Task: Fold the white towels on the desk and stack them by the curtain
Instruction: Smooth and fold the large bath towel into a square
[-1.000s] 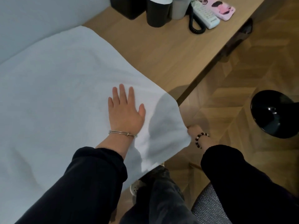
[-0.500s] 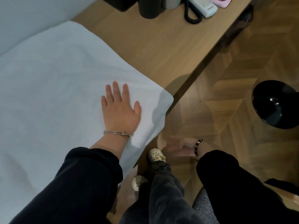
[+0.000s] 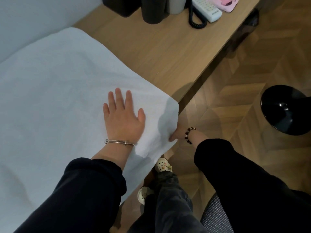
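One white towel (image 3: 55,91) lies under the spread left hand (image 3: 123,118); the right hand (image 3: 176,133) pinches its hanging corner.

Corded phone (image 3: 207,9), black cup (image 3: 152,11), black stool base (image 3: 284,110)

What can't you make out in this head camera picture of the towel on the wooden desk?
All in the head view.
Right hand: fingers hidden behind the hanging corner of the white cloth towel, grip unclear.
Towel's left: cut off by the frame edge.
Black cylindrical cups and white corded telephone: tops cut off by the upper edge.
Black round base on the floor: cut by the right edge.
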`<action>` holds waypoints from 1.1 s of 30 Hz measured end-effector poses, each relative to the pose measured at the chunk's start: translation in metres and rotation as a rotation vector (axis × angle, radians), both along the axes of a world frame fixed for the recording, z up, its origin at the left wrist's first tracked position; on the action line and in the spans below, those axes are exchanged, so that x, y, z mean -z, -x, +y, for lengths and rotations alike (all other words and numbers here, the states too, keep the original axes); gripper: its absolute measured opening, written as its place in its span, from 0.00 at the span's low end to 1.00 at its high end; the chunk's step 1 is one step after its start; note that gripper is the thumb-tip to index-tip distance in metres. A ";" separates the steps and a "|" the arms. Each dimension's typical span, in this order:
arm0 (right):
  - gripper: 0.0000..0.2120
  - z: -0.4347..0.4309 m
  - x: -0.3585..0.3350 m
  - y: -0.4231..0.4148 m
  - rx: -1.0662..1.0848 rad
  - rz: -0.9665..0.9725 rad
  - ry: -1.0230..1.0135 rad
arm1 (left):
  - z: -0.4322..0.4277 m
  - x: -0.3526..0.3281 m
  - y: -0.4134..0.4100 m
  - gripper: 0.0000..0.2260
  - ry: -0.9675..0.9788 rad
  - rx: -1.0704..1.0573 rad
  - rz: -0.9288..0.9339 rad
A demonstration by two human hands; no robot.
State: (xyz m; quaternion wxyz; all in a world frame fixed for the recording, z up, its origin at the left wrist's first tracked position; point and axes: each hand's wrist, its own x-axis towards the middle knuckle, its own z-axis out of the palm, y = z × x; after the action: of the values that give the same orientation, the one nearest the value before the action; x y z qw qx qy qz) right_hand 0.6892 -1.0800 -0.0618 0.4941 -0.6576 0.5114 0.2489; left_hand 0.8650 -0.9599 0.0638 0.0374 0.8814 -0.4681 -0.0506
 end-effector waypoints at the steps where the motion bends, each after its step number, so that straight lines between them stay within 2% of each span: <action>1: 0.35 -0.004 -0.005 0.002 -0.040 -0.011 0.025 | 0.000 0.000 0.000 0.30 0.005 -0.002 0.006; 4: 0.23 -0.018 -0.027 0.010 -0.084 -0.065 0.095 | 0.000 0.000 -0.001 0.30 0.011 0.009 0.011; 7: 0.27 -0.027 -0.041 0.026 -0.242 -0.003 0.000 | 0.001 0.000 0.000 0.30 0.036 0.006 0.034; 9: 0.29 -0.028 -0.043 0.046 -0.412 0.219 -0.097 | 0.000 0.001 0.001 0.29 0.051 0.004 0.038; 10: 0.29 -0.027 -0.038 0.058 -0.436 0.335 -0.079 | 0.001 0.002 0.000 0.29 0.052 0.004 0.035; 12: 0.24 -0.028 -0.030 0.076 -0.400 0.449 0.021 | 0.000 0.002 0.000 0.29 0.050 0.006 0.032; 15: 0.20 -0.023 -0.022 0.084 -0.441 0.435 0.085 | 0.000 0.001 0.000 0.29 0.043 0.009 0.034; 18: 0.14 -0.014 -0.025 0.079 -0.464 0.342 0.169 | 0.000 0.002 0.000 0.29 0.047 0.011 0.036; 20: 0.11 -0.009 -0.026 0.070 -0.314 0.283 0.335 | 0.000 0.002 0.000 0.29 0.055 0.011 0.032; 24: 0.11 0.002 -0.044 0.043 0.222 0.140 0.613 | 0.000 0.001 -0.001 0.30 0.049 0.007 0.035; 26: 0.11 0.012 -0.071 0.028 0.543 -0.092 0.841 | 0.000 -0.001 -0.002 0.29 0.010 0.010 0.057; 27: 0.11 0.017 -0.088 0.017 0.621 -0.251 0.998 | -0.001 -0.003 -0.003 0.29 -0.012 0.014 0.077; 28: 0.12 0.023 -0.103 0.005 0.598 -0.397 1.136 | -0.002 -0.004 -0.005 0.29 -0.034 0.023 0.103; 30: 0.14 0.035 -0.130 -0.026 0.333 -0.587 1.233 | -0.003 -0.011 -0.013 0.27 -0.067 0.072 0.177; 32: 0.19 0.048 -0.142 -0.056 -0.148 -0.593 1.154 | 0.003 -0.022 -0.028 0.26 -0.073 0.134 0.250; 33: 0.22 0.051 -0.144 -0.066 -0.374 -0.486 1.118 | 0.010 -0.028 -0.037 0.25 -0.079 0.164 0.237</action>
State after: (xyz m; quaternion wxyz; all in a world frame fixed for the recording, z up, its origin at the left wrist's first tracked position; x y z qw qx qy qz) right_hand 0.7551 -1.0288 0.0824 0.1262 -0.9320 0.3138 -0.1300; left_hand 0.9017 -0.9496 0.0913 0.0535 0.8289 -0.5285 -0.1755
